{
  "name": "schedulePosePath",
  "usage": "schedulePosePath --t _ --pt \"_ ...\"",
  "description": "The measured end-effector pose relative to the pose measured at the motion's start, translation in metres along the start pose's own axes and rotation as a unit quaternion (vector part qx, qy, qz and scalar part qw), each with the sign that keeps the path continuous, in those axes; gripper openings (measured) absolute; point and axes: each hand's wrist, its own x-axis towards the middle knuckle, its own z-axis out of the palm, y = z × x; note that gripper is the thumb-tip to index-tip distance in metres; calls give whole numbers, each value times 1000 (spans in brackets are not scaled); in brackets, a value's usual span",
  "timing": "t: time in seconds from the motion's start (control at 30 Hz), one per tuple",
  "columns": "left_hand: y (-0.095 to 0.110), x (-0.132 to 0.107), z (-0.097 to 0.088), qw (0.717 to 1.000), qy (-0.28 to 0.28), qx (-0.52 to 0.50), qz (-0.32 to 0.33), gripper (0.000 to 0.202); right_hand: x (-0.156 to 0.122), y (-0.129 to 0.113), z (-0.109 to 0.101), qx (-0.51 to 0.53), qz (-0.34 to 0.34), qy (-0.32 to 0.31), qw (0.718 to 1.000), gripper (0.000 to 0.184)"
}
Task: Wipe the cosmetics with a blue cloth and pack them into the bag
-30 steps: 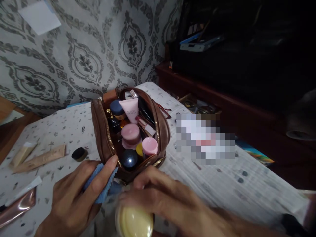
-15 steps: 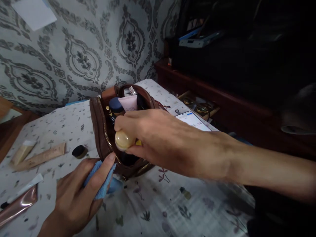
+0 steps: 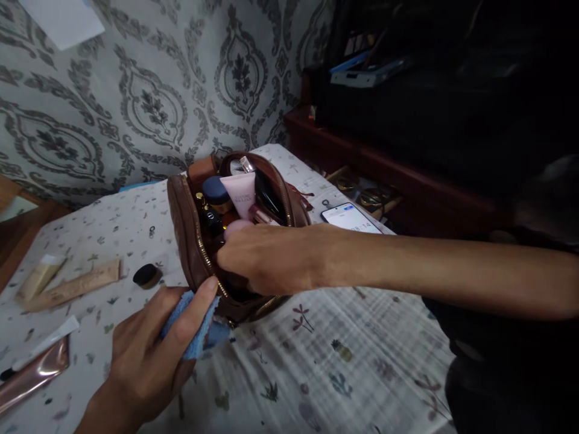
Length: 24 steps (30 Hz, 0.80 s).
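An open brown zip pouch [image 3: 185,232] stands on a floral-print tablecloth [image 3: 316,361], packed with cosmetics: a pink tube [image 3: 240,194], a blue-lidded jar [image 3: 215,190] and several darker items. My right hand [image 3: 266,259] reaches into the pouch's mouth from the right, fingers curled down among the contents; whatever they hold is hidden. My left hand [image 3: 145,355] rests at the pouch's near corner, closed on a blue cloth [image 3: 194,325], with the thumb touching the zip edge.
Left of the pouch lie a small black cap [image 3: 147,276], two beige tubes [image 3: 72,289], a white stick [image 3: 45,345] and a rose-gold tube [image 3: 31,374]. A lit phone [image 3: 350,218] lies behind my right forearm. A dark wooden shelf [image 3: 384,175] runs along the right.
My right hand carried a cream-coloured round jar from near my body up over the pouch, then sank into the pouch, where the jar is out of sight. My left hand stayed put.
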Motion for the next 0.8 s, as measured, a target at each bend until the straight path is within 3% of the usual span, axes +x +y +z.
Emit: schedulePosePath --t 0.17,0.3,0.47,0.6,0.7,0.8 --pt "-1 0 -1 1000 6 11 14 52 -4 2 0 56 21 13 998 16" --pt "-1 2 -3 1000 1 7 11 50 -11 6 -9 55 -4 16 998 8" --pt "2 0 -6 999 -12 -29 -24 47 -16 16 -16 91 -4 56 994 20" --pt "-1 -16 -4 995 2 -74 -59 46 -18 22 -11 105 -33 78 991 22" --pt "-20 -33 1 980 -1 -87 -181 33 -20 22 -6 99 -33 114 988 23" --pt "-55 -49 11 916 6 -104 -387 34 -25 19 0 117 -35 185 975 21"
